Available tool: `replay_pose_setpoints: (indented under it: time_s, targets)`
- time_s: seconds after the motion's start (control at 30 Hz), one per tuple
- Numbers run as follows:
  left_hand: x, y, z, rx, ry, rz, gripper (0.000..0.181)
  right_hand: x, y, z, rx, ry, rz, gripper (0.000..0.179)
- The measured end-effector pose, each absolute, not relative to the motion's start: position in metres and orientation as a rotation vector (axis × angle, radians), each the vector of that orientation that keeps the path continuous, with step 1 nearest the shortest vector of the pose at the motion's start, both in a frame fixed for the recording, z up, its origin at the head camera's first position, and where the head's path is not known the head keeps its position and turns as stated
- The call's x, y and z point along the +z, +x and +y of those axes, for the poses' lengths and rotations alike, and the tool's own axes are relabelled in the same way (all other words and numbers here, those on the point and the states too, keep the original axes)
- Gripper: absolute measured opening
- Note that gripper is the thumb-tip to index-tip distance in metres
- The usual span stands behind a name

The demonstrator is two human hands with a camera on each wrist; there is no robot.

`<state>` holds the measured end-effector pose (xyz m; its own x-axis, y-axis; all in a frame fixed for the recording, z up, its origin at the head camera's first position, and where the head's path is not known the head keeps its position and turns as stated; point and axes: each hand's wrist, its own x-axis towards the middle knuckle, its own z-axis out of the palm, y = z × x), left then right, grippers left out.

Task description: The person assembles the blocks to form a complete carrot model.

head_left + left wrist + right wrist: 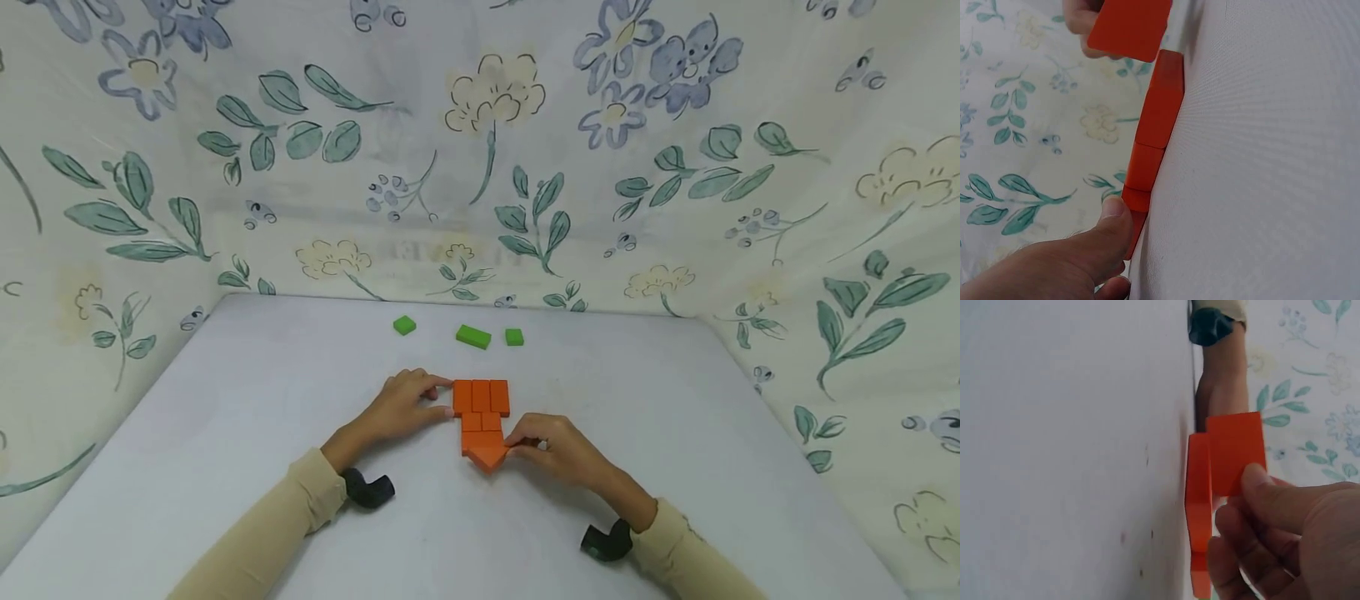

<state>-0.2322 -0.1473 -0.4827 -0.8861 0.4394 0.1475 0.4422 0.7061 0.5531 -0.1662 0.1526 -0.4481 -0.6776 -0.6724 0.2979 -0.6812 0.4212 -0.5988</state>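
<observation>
Several flat orange blocks [481, 397] lie edge to edge on the white table, three side by side at the far end and smaller ones nearer me. My left hand [405, 404] rests at their left side, index finger and thumb extended and touching the far-left block; in the left wrist view the thumb [1113, 215] lies against an orange edge. My right hand [558, 446] pinches an orange triangular block [489, 456] between thumb and fingers at the near end. From the right wrist, this block [1236, 450] appears raised just over the laid ones.
Three green blocks, a left one [404, 325], a longer middle one [473, 337] and a right one [513, 337], lie farther back on the table [637, 375]. Floral cloth [420, 167] hangs behind and at both sides. Each wrist carries a black device [369, 489].
</observation>
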Motion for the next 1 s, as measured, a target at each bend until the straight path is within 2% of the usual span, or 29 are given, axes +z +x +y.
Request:
replay_pose_setpoints:
  time_s: [0.53,1.0]
  targets:
    - [-0.48,-0.233,-0.144,-0.93,-0.74,-2.911,0.049,-0.469,-0.167,0.148,1.099,1.159,-2.634,0.013]
    - [-0.483,-0.233,-0.145,-0.935,-0.742,-2.894,0.048,-0.47,-0.166,0.146,1.035,1.199,-2.583,0.014]
